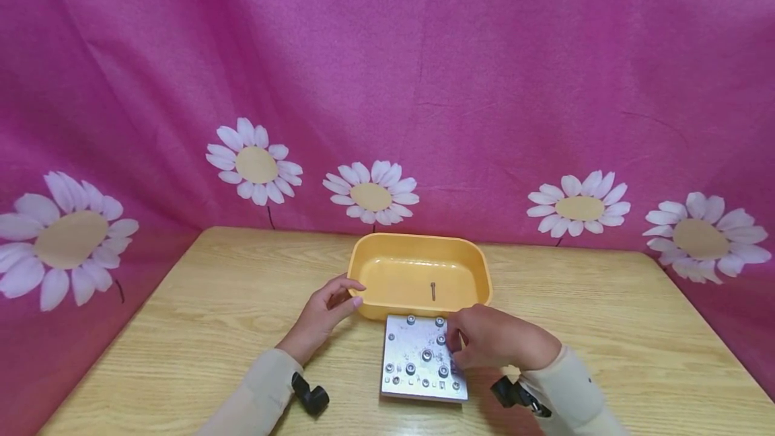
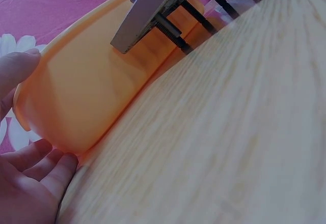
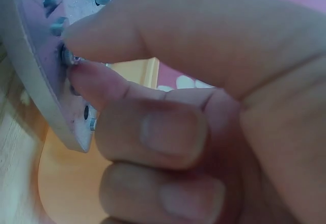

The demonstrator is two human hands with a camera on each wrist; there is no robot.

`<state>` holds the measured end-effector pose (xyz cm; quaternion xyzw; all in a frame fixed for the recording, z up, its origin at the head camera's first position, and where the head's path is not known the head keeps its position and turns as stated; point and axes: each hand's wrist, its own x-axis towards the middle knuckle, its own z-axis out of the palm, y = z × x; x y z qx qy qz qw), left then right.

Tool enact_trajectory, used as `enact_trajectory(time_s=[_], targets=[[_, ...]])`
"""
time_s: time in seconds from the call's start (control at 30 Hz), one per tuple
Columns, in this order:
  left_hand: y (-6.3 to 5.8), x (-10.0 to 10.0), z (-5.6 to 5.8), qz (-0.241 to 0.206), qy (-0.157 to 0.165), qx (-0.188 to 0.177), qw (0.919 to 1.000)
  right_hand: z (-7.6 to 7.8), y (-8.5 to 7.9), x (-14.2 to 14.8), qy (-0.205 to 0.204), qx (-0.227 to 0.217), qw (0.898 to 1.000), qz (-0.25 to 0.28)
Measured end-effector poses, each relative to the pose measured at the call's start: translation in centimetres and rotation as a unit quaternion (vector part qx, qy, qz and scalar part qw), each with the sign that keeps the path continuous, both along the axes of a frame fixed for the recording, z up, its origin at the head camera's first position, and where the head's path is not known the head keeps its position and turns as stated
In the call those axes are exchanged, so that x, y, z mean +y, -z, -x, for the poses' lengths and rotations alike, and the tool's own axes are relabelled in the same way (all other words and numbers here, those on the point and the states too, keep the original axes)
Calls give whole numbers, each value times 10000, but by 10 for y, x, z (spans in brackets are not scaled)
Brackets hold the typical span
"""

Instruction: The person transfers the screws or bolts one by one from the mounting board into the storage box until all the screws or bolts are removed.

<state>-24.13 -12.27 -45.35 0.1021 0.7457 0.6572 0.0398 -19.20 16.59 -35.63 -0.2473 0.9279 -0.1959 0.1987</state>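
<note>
A metal plate (image 1: 418,348) bears several socket-head screws, and in the left wrist view their threaded shanks (image 2: 196,15) stick out underneath. At its right edge, my right hand (image 1: 499,338) pinches the head of a screw (image 3: 67,56) between thumb and index finger; the other fingers are curled in. Behind the plate stands a yellow plastic tub (image 1: 418,241). My left hand (image 1: 321,315) holds the tub's left front corner, with a fingertip over the rim and the thumb outside. One loose screw (image 1: 432,291) lies in the tub.
Everything stands on a light wood-grain table (image 1: 242,274). A pink cloth with daisies (image 1: 472,86) hangs behind and at both sides. Black wrist mounts (image 1: 310,394) sit on both sleeves, the right one close to the plate's right side.
</note>
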Motion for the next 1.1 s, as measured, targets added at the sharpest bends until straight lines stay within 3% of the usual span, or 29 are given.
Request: enact_trajectory(time_s=[0.5, 1.1], targets=[[1, 0, 1, 88, -121, -32, 9999, 0, 3, -5, 103, 59, 9999, -88], [-1, 0, -2, 71, -37, 0, 10000, -1, 0, -7, 344, -117, 9990, -274]])
